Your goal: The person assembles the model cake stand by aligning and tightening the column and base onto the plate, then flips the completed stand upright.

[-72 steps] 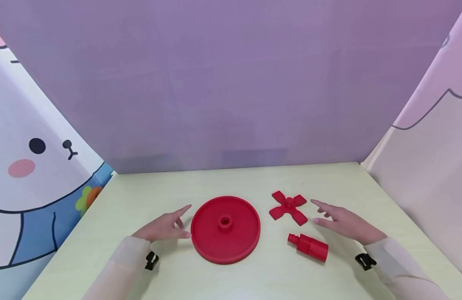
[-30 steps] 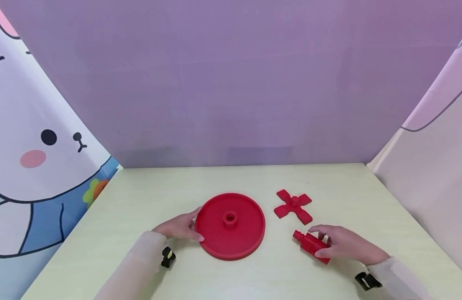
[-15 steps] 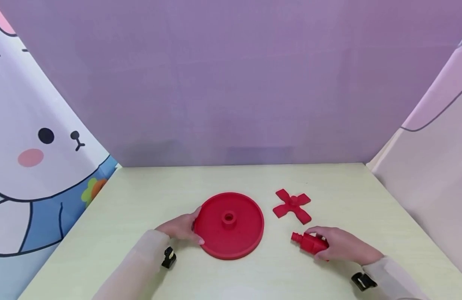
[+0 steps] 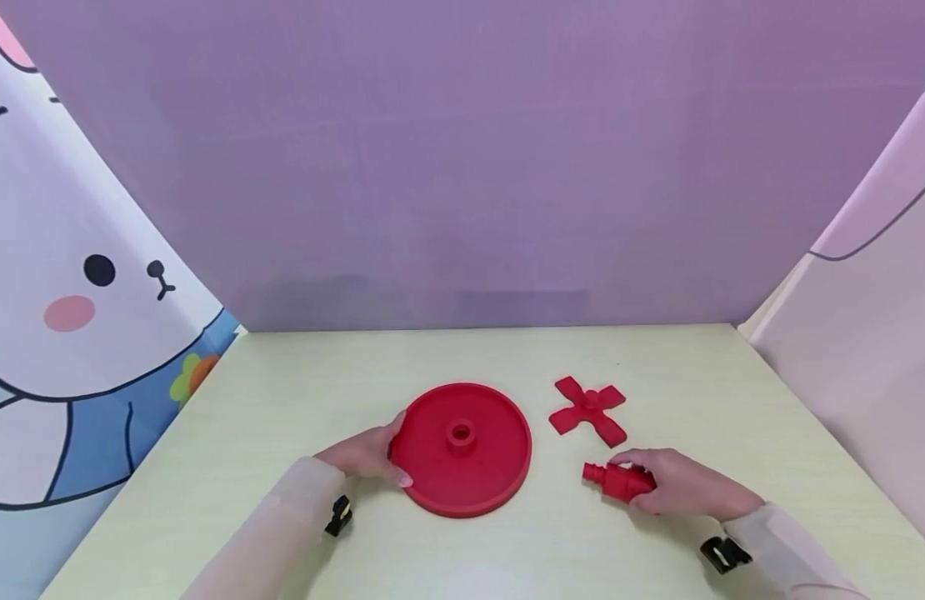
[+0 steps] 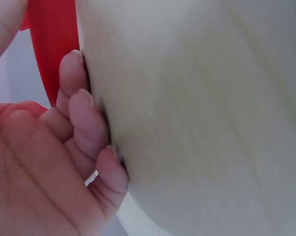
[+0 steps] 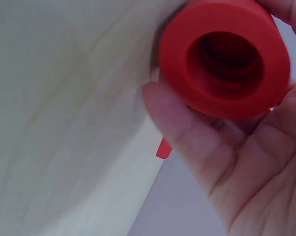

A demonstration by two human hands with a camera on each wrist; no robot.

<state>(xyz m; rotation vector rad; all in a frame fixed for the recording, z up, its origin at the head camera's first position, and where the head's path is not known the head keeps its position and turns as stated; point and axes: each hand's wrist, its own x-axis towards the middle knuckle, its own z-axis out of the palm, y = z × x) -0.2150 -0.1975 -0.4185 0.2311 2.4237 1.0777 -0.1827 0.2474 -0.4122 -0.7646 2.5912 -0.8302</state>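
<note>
My left hand (image 4: 367, 454) grips the left rim of a round red tray-like disc (image 4: 496, 450) lying on the table, which has a raised hollow hub at its centre. The left wrist view shows curled fingers (image 5: 86, 118) low against the tabletop, beside the red rim (image 5: 52, 49). On the right, my right hand (image 4: 683, 483) holds a red stepped cylinder (image 4: 616, 482) between thumb and fingers, its narrow neck facing left. Its wide hollow end (image 6: 175, 59) faces the right wrist camera. Past that hand lies a red four-armed cross piece (image 4: 588, 406) with a central stub.
The pale table (image 4: 305, 367) ends at a purple backdrop (image 4: 462, 167). Printed cloth walls stand on the left (image 4: 57, 358) and right (image 4: 867, 350). A black clip-like device hangs at each wrist.
Both hands have come in from beside the parts: the left now grips the disc's rim, the right has closed round the cylinder and turned it slightly. The cross stays put.
</note>
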